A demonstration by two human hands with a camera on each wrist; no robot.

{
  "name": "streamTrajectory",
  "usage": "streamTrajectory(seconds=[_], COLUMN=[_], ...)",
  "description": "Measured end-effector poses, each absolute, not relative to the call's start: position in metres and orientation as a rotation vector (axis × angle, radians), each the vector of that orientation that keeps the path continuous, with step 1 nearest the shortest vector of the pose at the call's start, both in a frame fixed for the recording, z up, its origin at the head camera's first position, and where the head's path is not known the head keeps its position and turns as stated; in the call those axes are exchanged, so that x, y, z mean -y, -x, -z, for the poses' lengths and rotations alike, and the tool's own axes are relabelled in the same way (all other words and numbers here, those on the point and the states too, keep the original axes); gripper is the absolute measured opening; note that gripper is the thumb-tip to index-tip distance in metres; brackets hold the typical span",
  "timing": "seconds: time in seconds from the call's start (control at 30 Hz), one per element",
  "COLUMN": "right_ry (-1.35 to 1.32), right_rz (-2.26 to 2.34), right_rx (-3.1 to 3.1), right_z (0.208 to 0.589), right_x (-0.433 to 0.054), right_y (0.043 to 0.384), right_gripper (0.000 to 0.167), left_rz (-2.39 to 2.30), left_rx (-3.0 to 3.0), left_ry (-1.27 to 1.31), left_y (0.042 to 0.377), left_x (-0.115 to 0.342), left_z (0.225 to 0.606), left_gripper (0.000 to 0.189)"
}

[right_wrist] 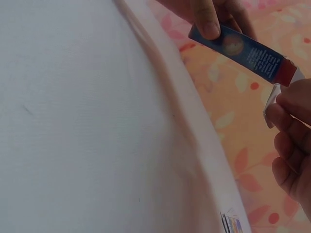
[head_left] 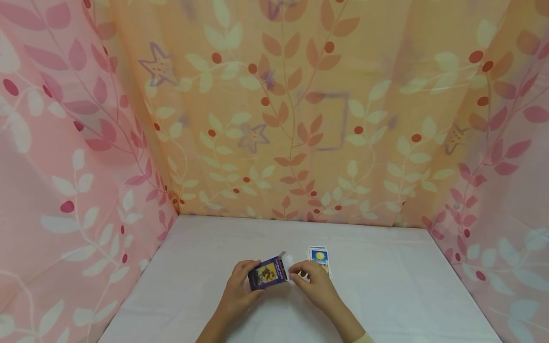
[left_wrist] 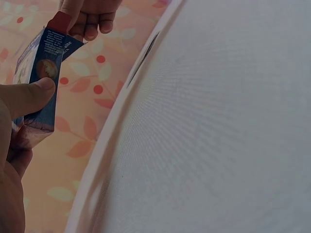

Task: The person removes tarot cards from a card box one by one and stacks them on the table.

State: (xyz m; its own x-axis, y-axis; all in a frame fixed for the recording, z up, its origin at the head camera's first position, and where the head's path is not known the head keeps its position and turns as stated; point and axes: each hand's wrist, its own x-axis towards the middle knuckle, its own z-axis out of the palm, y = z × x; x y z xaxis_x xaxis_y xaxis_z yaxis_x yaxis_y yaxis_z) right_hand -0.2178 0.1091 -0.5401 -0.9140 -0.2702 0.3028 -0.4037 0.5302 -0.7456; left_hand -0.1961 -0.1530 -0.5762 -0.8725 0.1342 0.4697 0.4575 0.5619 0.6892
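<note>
A small dark blue and purple card box (head_left: 267,275) with a yellow picture on its front is tilted above the table, its end flaps opened out on the right. My left hand (head_left: 237,289) grips the box by its edges; the left wrist view shows the thumb pressed along the narrow side of the card box (left_wrist: 46,63). At the opened end, my right hand (head_left: 318,287) pinches a pale flap (right_wrist: 271,104) between thumb and fingers. Just behind that hand lies a loose pile of cards (head_left: 319,256), a sun picture on top, partly hidden by the hand. The box's inside cannot be seen.
A white cloth covers the table (head_left: 193,267). Behind it hangs an orange leaf-patterned curtain (head_left: 291,119), with a pink curtain on the left (head_left: 103,190) and another pink curtain on the right (head_left: 510,205).
</note>
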Motion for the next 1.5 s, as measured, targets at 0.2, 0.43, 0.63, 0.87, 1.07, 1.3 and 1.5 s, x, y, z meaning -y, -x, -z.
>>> streamTrajectory(seconds=[0.2,0.43,0.63,0.87,1.07,1.3,1.5], right_ry=[-0.586,-0.59,-0.54,-0.502,-0.488,-0.492,-0.468], right_rz=[-1.313,-1.31,-1.332,-1.333,-1.328,-1.327,-1.336], right_rx=[2.598,2.568,2.604,2.629,2.645,2.623,2.624], right_z=[0.5431,0.5453,0.5462,0.5483,0.5487,0.5458,0.5455], right_x=[-0.1071,-0.1045,-0.1022,-0.1016,-0.1021,-0.1035,-0.1058], right_y=[0.2183,0.2184,0.218,0.2183,0.2193,0.219,0.22], right_gripper=[0.008,0.007,0.009,0.012,0.01,0.005,0.004], left_rz=[1.264,1.28,1.267,1.262,1.242,1.222,1.228], left_rx=[2.431,2.404,2.387,2.401,2.391,2.4,2.423], left_ry=[0.475,0.499,0.519,0.519,0.543,0.529,0.511], left_y=[0.1963,0.1966,0.1967,0.1968,0.1966,0.1962,0.1966], left_x=[0.1515,0.1513,0.1509,0.1499,0.1502,0.1509,0.1513], left_z=[0.5767,0.5772,0.5774,0.5768,0.5772,0.5761,0.5757], left_gripper=[0.084,0.085,0.086,0.084,0.084,0.083,0.082])
